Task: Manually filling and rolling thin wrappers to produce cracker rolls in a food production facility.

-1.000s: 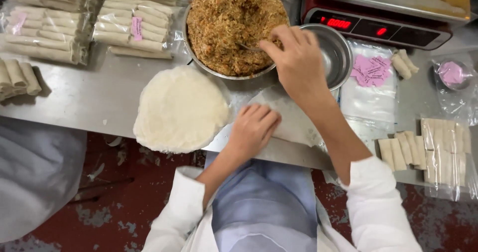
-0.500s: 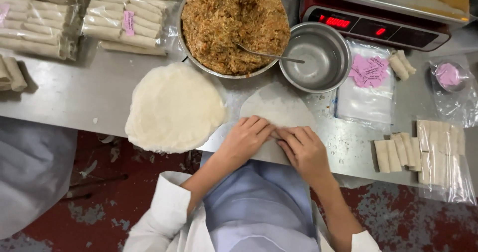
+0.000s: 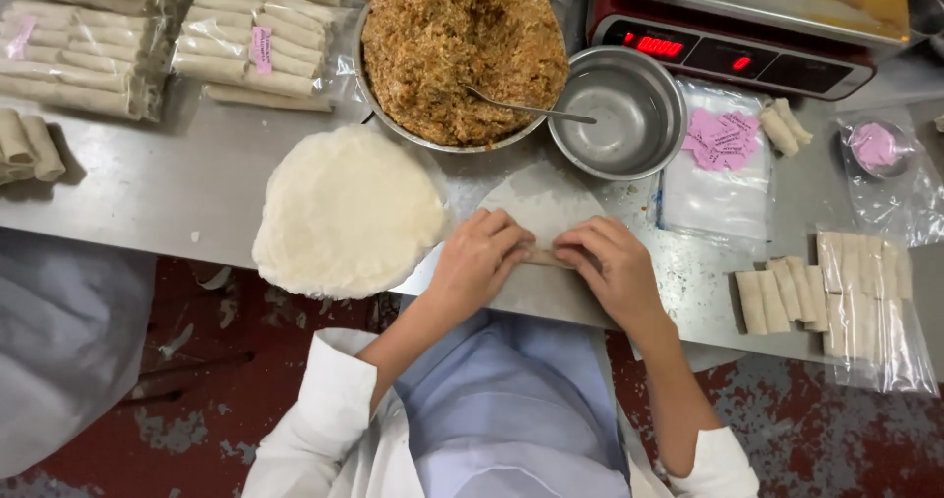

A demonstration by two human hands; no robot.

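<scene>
Steel tabletop [image 3: 147, 198] carrying everything. Big bowl of brown filling [image 3: 462, 51] sitting at back, spoon [image 3: 526, 110] resting in it. Stack of round wrappers [image 3: 346, 208] lying left of hands. Empty steel bowl [image 3: 615, 115] sitting right of filling. Single wrapper [image 3: 541, 203] lying at front edge, centre. Left hand [image 3: 479, 260] and right hand [image 3: 612, 267] pressing down, fingers curled, grasping wrapper's folded near edge.
</scene>
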